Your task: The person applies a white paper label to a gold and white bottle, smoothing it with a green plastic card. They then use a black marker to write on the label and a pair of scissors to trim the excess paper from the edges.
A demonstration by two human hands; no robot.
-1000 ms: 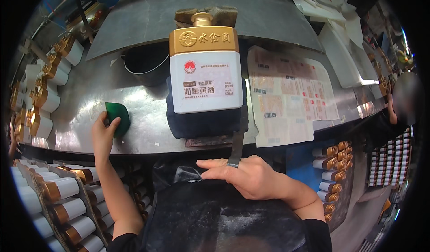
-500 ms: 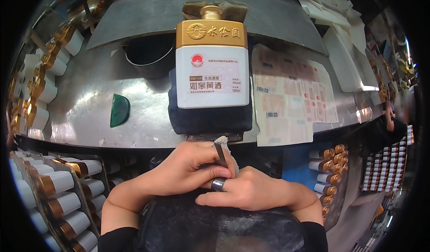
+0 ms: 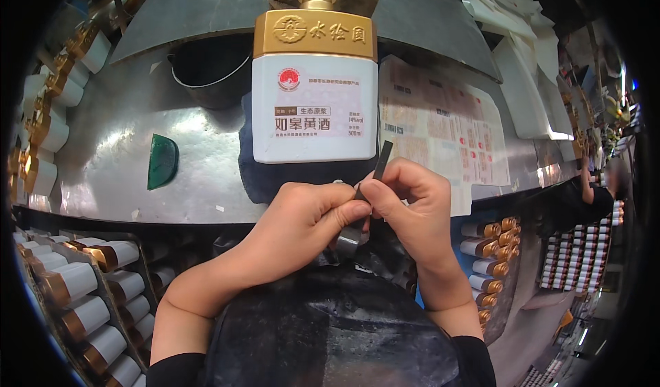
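Observation:
My left hand (image 3: 306, 215) and my right hand (image 3: 416, 212) meet in front of the bench's near edge. Thumb and fingers of both pinch a narrow, flat dark strip (image 3: 384, 159), which slants upward between them; its lower end is hidden by fingers. Below the fingertips shows a dark shiny band (image 3: 350, 237), partly covered; whether it is on a finger I cannot make out. Just beyond, a white bottle (image 3: 313, 150) with gold shoulder and neck lies label-up on a dark cloth (image 3: 249, 181), its neck at a grey-brown block (image 3: 357, 1).
Left on the metal bench are a green half-round scraper (image 3: 163, 161) and a black tub (image 3: 213, 88). Printed label sheets (image 3: 440, 129) lie right of the bottle. Racked bottles (image 3: 82, 287) stand low left, more bottles (image 3: 488, 267) low right. Another person (image 3: 598, 198) is far right.
My right hand has lifted from lying under the left and now pinches the strip too. The pale ragged piece by my left fingers has largely gone from sight. The view has shifted slightly.

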